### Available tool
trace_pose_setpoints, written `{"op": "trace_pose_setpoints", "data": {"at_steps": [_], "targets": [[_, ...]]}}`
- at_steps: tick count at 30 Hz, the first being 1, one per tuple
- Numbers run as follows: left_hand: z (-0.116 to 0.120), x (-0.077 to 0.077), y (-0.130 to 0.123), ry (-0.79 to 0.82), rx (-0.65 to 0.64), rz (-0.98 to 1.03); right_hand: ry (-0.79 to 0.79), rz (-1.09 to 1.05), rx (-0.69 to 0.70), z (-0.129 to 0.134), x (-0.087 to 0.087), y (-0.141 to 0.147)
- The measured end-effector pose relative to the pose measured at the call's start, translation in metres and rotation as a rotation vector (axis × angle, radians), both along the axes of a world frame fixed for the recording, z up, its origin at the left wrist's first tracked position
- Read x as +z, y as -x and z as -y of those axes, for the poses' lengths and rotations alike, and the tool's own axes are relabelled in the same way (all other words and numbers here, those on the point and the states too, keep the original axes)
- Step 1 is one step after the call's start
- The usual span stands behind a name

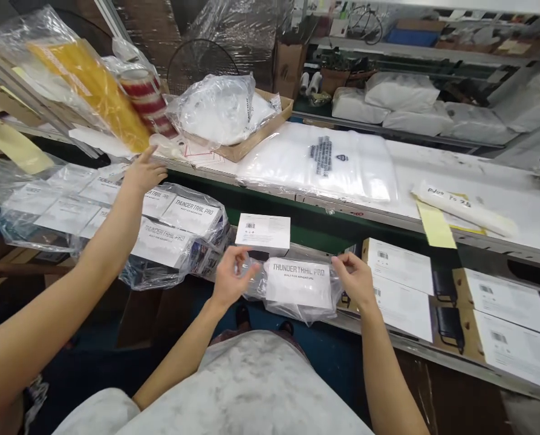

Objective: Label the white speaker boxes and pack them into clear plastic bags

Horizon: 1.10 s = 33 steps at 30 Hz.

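Note:
In front of me is a white box (298, 284) printed "THUNDER TRAIL PRO", lying inside a clear plastic bag (308, 313). My left hand (231, 277) is at the bag's left end, its fingers curled and thumb against the loose plastic. At the top right corner, the fingertips of my right hand (355, 279) pinch the film. Just behind the bagged box lies another white box (263, 232) with a barcode facing up.
A co-worker's hand (145, 175) reaches in from the left over bagged white boxes (190, 215). Unbagged boxes (401, 266) line the right of the conveyor. On the shelf above lie a stack of plastic bags (319, 160), a cardboard tray (270, 130) and tape rolls (147, 99).

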<state>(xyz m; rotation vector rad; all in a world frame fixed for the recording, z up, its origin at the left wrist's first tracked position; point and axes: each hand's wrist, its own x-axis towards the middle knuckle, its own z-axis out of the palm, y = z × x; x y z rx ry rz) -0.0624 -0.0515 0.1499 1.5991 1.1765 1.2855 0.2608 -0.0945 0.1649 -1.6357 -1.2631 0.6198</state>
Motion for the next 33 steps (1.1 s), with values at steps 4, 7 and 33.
{"op": "trace_pose_setpoints", "data": {"at_steps": [4,7,33], "targets": [[-0.014,0.05,0.02,0.186,-0.083,0.293,-0.163,0.073,0.294,0.0,0.041,0.045],[-0.02,0.09,0.032,0.132,-0.12,0.361,-0.052,0.127,0.69,0.001,0.052,0.095],[-0.009,0.12,0.055,0.294,-0.099,0.311,0.062,-0.215,0.706,-0.052,0.118,0.033]]}}
